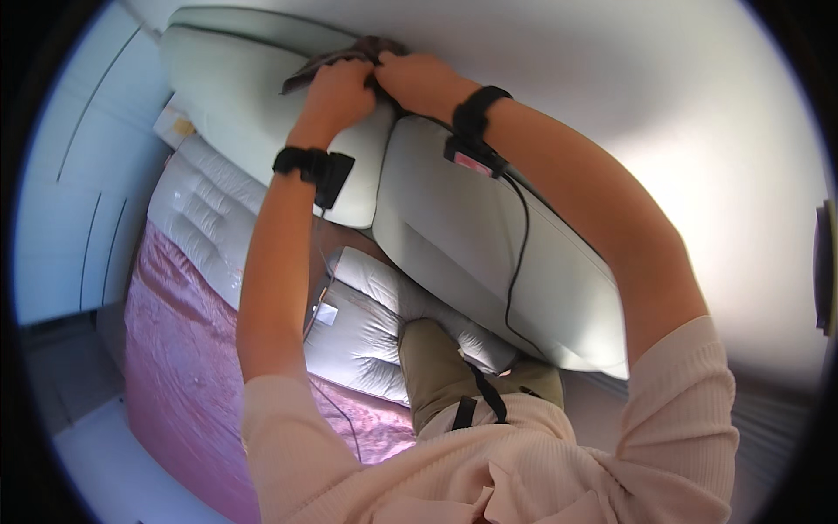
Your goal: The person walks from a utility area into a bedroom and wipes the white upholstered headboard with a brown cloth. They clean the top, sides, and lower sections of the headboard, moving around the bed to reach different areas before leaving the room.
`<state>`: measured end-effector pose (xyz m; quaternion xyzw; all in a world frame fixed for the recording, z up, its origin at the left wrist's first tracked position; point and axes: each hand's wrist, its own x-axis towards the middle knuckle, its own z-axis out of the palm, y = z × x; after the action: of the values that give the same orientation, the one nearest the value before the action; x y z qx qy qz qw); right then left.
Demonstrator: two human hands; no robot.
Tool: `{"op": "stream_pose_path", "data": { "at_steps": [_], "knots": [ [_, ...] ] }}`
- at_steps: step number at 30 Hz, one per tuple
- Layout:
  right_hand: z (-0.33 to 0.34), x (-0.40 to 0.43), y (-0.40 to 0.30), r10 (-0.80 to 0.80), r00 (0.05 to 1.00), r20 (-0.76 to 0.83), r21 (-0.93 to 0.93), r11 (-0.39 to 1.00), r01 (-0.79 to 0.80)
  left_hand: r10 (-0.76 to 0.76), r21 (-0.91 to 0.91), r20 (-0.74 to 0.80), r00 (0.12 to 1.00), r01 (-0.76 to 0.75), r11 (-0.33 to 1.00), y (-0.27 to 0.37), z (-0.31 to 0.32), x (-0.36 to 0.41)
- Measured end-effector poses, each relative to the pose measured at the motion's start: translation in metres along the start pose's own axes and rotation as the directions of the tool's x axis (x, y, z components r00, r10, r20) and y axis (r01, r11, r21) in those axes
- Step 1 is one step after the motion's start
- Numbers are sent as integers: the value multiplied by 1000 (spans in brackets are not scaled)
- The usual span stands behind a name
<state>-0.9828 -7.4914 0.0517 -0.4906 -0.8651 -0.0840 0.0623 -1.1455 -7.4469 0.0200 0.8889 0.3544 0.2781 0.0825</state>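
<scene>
My left hand [340, 95] is curled over a dark brown cloth [308, 76], which spreads out to its left and bunches up behind the fingers. Close beside it, my right hand [419, 77] pinches the same cloth near its bunched part. Both hands are at the top edge of a pale grey-green padded headboard [242, 92], where it meets the white wall. The fingertips are partly hidden by the hands and the folds. A second padded panel [452, 216] adjoins the first, below my right forearm.
Below the headboard lie a silvery tufted mattress or cushion [209, 203] and a pink sheet [190, 373]. My knees are on another tufted cushion [360, 327]. Black wrist devices [474, 157] trail thin cables. White cabinets [85, 164] stand at left; a white wall [687, 131] rises at right.
</scene>
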Motion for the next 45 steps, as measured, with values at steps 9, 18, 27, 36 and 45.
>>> {"op": "stream_pose_path", "data": {
  "at_steps": [9,18,27,36,45],
  "knots": [
    [-107,-258,-3,382,701,602,-76,901,-426,446,-431,63,893,-378,819,250,79,-36],
    [-103,-371,-11,468,828,309,112,846,-521,149,-289,2,989,-142,947,328,98,-62],
    [-88,-520,11,373,926,61,60,924,-377,393,-123,23,919,-387,914,471,169,-95],
    [-212,-891,-75,953,32,302,-4,35,-999,772,-647,474,423,-427,631,876,244,-215],
    [-197,-714,-78,894,271,-357,642,446,-624,275,-831,82,958,-87,549,677,121,-161]
  ]
}}
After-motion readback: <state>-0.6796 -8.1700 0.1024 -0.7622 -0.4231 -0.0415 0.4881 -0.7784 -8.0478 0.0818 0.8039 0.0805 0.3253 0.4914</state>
